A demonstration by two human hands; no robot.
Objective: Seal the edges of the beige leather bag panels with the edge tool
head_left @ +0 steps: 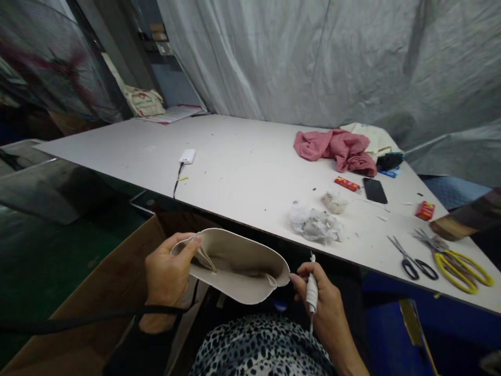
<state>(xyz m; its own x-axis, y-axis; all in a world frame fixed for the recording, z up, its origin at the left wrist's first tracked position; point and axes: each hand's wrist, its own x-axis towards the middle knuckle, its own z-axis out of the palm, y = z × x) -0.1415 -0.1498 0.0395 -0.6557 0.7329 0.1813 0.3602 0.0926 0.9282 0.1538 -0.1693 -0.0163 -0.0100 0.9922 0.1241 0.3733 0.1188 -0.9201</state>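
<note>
My left hand (169, 271) grips the left end of a beige fabric pouch (238, 271), thumb over its rim, holding it open below the table's front edge. A black strap (90, 318) runs across my left wrist. My right hand (323, 300) is closed round a small white pen-like tool (312, 290) with a thin tip and a cord, its fingers touching the pouch's right end. My lap in spotted cloth (258, 347) lies underneath.
The white table (250, 172) carries a white charger with cable (187, 156), a pink cloth (336, 149), a black phone (374, 190), red boxes (425, 210), crumpled tissue (315, 223), black scissors (413, 259) and yellow scissors (457, 263). A cardboard box (97, 297) stands at the left.
</note>
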